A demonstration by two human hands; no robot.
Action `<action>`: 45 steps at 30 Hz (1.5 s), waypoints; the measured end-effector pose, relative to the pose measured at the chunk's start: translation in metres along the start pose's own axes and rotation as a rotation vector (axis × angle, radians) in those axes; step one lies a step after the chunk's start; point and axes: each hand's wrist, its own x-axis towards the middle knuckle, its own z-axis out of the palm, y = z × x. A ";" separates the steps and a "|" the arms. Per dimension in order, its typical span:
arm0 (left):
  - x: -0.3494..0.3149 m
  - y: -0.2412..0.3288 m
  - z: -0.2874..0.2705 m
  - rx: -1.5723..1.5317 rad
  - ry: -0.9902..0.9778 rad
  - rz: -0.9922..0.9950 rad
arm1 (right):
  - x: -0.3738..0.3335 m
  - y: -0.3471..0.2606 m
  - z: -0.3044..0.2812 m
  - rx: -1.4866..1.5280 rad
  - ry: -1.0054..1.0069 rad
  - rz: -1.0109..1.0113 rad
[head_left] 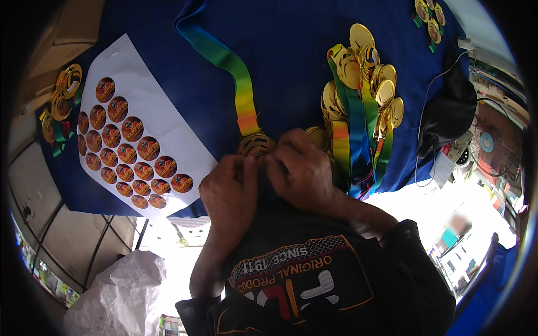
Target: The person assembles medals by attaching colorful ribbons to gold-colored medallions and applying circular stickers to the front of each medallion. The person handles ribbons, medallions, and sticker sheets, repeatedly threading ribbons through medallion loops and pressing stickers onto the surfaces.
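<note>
A gold medal lies on the blue cloth in front of me, its rainbow ribbon running up toward the far edge. Over the medal's middle is a small round red-orange sticker. My left hand pinches the sticker's left side with thumb and finger. From the other side my right hand pinches it too, the fingertips of both hands nearly meeting. Whether the sticker is touching the medal I cannot tell, as my fingers cover its lower part. To the left lies a white sheet bearing several round printed stickers.
Right of my hands is a heap of gold medals with multicoloured ribbons. More medals lie at the left edge and far right corner. A black cloth item and a cable are at the table's right side.
</note>
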 end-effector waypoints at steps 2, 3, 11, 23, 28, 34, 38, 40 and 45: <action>0.000 0.000 0.000 -0.010 0.000 0.003 | 0.000 -0.001 0.000 -0.005 -0.002 0.007; 0.000 0.000 -0.001 -0.011 -0.003 -0.001 | 0.000 -0.001 0.000 -0.006 -0.003 0.007; 0.000 0.002 -0.002 -0.001 -0.001 0.010 | 0.001 0.000 0.000 -0.017 0.000 -0.011; 0.003 0.008 -0.008 0.059 -0.088 -0.051 | 0.003 0.000 0.000 -0.021 -0.001 -0.021; 0.002 0.006 -0.007 0.057 -0.085 -0.044 | 0.003 0.000 0.000 -0.026 -0.003 -0.022; 0.003 0.004 -0.003 -0.002 0.004 0.010 | 0.004 0.000 0.000 -0.020 -0.006 -0.012; 0.002 0.004 -0.005 0.046 -0.050 -0.034 | 0.004 0.000 0.000 -0.017 -0.009 -0.007; 0.002 0.004 -0.007 0.066 -0.075 -0.049 | 0.004 0.000 0.000 -0.014 -0.008 -0.005; 0.003 0.004 -0.003 0.010 -0.009 -0.021 | 0.005 0.000 0.001 -0.024 0.000 -0.012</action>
